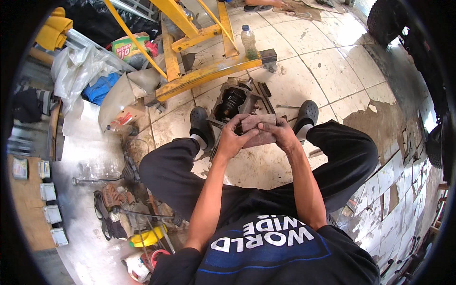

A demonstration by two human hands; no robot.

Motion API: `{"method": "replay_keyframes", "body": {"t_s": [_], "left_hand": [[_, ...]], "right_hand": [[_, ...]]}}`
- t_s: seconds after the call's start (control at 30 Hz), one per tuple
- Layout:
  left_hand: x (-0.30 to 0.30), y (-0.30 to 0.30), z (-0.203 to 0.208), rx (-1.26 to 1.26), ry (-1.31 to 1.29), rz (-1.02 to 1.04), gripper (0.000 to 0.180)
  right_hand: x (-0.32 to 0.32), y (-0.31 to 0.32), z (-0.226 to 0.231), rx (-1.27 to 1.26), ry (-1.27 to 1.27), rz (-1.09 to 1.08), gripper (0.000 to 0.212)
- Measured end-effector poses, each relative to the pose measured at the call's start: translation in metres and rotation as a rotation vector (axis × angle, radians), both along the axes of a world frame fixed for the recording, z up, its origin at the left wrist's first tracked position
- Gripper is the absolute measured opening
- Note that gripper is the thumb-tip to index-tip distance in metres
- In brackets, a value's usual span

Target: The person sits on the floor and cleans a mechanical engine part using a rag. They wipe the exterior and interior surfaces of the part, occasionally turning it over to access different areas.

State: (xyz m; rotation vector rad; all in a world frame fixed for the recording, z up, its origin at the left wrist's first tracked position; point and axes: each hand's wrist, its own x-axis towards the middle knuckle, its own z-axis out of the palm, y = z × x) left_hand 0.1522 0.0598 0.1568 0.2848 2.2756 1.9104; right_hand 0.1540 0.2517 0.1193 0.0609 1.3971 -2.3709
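Observation:
Between my knees, both hands hold a worn, reddish-brown piece of sandpaper [259, 139], which appears folded or torn. My left hand [232, 138] pinches its left side, and my right hand [283, 135] grips the right side with the thumb on top. Just beyond them, an open metal gearbox housing [219, 110] stands on the floor with dark gears [233, 100] inside. The hands partly hide its near end.
A yellow steel frame [204, 78] stands beyond the gearbox, with a plastic bottle [249, 42] beside it. Metal bars [265, 95] lie right of the housing. Tools and a yellow bottle [148, 236] clutter the left floor. Broken tiles [380, 190] lie to the right.

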Motion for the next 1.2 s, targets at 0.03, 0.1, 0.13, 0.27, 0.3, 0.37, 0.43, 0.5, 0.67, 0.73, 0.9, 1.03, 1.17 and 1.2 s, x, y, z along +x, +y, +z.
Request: {"method": "replay_keyframes", "body": {"t_s": [0.03,0.1,0.13,0.27,0.3,0.37,0.43,0.5,0.67,0.73,0.9,1.03,1.17,1.2], "left_hand": [[0.003,-0.002,0.001,0.053,-0.059,0.015,0.037],[0.007,-0.006,0.003,0.131,-0.124,0.048,0.034],[0.008,-0.008,0.004,0.153,-0.126,0.064,0.033],[0.014,-0.014,0.001,0.189,-0.101,0.082,0.026],[0.015,-0.015,0.002,0.133,-0.071,0.072,0.025],[0.015,-0.017,0.004,0.015,-0.016,0.051,0.025],[0.016,-0.018,0.004,-0.023,0.051,0.083,0.022],[0.020,-0.021,0.002,-0.020,0.088,0.134,0.020],[0.020,-0.035,-0.014,0.288,0.006,0.361,0.017],[0.023,-0.042,-0.017,0.516,-0.114,0.463,0.019],[0.024,-0.042,-0.014,0.675,-0.177,0.495,0.019],[0.025,-0.034,-0.012,0.532,-0.122,0.447,0.017],[0.026,-0.033,-0.013,0.547,-0.144,0.497,0.018],[0.023,-0.036,-0.017,0.579,-0.147,0.528,0.018]], "right_hand": [[0.002,-0.003,0.001,-0.016,0.008,-0.009,0.036],[0.006,-0.005,0.003,-0.035,0.002,-0.016,0.034],[0.008,-0.006,0.004,-0.041,-0.008,-0.013,0.033],[0.015,-0.001,0.005,-0.103,-0.050,0.077,0.037],[0.015,0.000,0.001,-0.134,-0.057,0.098,0.041],[0.015,-0.001,-0.003,-0.201,-0.072,0.136,0.050],[0.020,-0.009,-0.001,-0.170,-0.066,0.126,0.061],[0.030,-0.018,0.002,-0.264,-0.107,0.113,0.069],[0.034,-0.022,-0.004,-0.353,-0.139,0.151,0.070],[0.028,-0.020,-0.009,-0.371,-0.123,0.235,0.068],[0.026,-0.035,-0.010,-0.597,-0.045,0.135,0.066],[0.022,-0.036,-0.023,-0.527,0.021,0.206,0.073],[0.023,-0.035,-0.012,-0.505,0.065,0.126,0.077],[0.024,-0.038,0.006,-0.448,0.016,0.047,0.077]]}}
